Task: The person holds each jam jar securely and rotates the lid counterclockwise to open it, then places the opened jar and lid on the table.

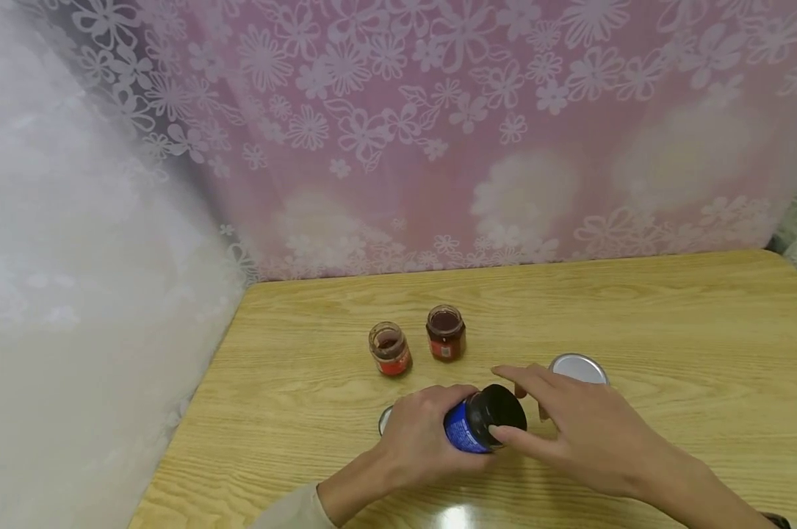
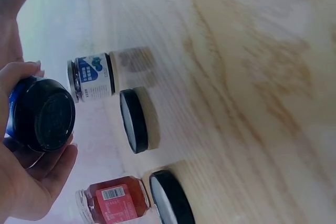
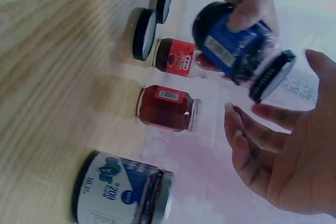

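Note:
In the head view, the left hand (image 1: 421, 433) grips a tilted blue-labelled jar (image 1: 463, 430) round its body. The jar's dark lid (image 3: 272, 76) is on and faces the right hand (image 1: 583, 433). Fingers and thumb of the right hand (image 3: 294, 156) are spread around the lid, with a gap visible in the right wrist view. Seen from the left wrist, the left hand (image 2: 31, 182) curls round the jar, whose dark base (image 2: 52, 114) faces the camera.
Two lidless red-labelled jars (image 1: 391, 360) (image 1: 446, 342) stand behind the hands. A closed blueberry-labelled jar (image 3: 115, 190) is beside the right hand, its silver lid (image 1: 578, 367) partly covered in the head view. Two loose lids (image 2: 134, 120) (image 2: 170, 198) lie on the wooden table (image 1: 292, 353).

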`<state>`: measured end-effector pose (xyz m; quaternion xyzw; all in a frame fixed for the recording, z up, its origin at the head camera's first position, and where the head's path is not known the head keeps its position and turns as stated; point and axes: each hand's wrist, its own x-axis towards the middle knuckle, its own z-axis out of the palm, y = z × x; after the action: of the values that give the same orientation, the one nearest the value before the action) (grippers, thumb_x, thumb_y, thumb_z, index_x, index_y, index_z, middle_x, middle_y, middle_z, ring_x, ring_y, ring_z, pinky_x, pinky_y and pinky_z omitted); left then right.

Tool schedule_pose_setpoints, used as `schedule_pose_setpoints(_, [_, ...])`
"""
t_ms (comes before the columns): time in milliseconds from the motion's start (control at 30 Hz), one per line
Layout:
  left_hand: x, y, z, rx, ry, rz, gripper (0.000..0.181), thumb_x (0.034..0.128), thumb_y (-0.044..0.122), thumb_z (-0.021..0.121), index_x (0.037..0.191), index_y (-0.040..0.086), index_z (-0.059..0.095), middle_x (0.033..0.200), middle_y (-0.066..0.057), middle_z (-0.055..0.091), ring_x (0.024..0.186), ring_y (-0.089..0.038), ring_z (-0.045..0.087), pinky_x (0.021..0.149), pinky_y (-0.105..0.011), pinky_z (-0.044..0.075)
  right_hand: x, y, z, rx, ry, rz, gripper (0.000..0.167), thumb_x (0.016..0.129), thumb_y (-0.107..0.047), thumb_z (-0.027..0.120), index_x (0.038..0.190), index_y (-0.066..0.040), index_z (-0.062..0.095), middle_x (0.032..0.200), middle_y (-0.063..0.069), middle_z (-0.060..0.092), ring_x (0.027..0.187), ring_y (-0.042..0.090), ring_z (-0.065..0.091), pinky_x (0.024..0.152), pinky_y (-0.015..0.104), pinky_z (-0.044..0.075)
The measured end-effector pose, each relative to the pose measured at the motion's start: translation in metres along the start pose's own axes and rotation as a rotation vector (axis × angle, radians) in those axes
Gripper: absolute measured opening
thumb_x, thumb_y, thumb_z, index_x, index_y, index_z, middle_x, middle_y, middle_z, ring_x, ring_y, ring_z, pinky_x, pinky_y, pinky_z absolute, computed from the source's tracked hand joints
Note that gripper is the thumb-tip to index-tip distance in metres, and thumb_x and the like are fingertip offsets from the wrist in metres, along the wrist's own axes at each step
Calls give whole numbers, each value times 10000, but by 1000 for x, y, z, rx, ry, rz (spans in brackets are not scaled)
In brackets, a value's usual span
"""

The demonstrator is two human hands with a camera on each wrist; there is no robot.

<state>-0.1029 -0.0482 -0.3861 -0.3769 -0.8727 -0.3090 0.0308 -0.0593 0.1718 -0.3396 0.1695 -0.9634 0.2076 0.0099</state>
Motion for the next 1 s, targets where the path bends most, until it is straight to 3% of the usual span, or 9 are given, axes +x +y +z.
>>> schedule_pose_setpoints(100, [0,-2,0,45,-3,15,580,676,474,809,1161,206,637,984,109,652,827,22,560,666,-127,445,0,-1,-2,4,-41,-1,613,829,-716,496,1308,-335,534,875,-215,552,644,-53,455,522,237,382])
schedule_pose_setpoints(233, [-1,-3,0,90,-12,32,582,677,484,806,1158,204,635,976,100,650,823,16,562,660,-129,447,2,-3,-1,-14,-23,-37,602,827,-712,502,1262,-302,578,717,-229,472,601,-55,417,483,214,349])
schedule_pose_setpoints(467, [-1,-4,3,99,-51,64,554,686,463,805,1133,186,628,950,110,642,793,37,542,662,-109,428,3,-1,2,13,36,-126,531,812,-679,574,1176,-297,629,845,-227,553,623,-41,431,486,188,361])
schedule_pose_setpoints(767, [-2,-7,6,68,-81,84,542,682,436,816,1124,189,621,927,122,642,770,64,535,655,-102,421,3,8,4,18,21,-263,488,839,-592,623,1226,-295,612,1019,-135,598,674,-54,470,528,219,418])
schedule_pose_setpoints(1000, [-3,-7,9,111,-71,93,525,689,477,800,1101,202,626,900,131,635,748,63,527,631,-104,415,0,3,4,-25,-11,-119,665,804,-727,525,1297,-282,572,1109,-120,620,711,-75,510,587,259,453])
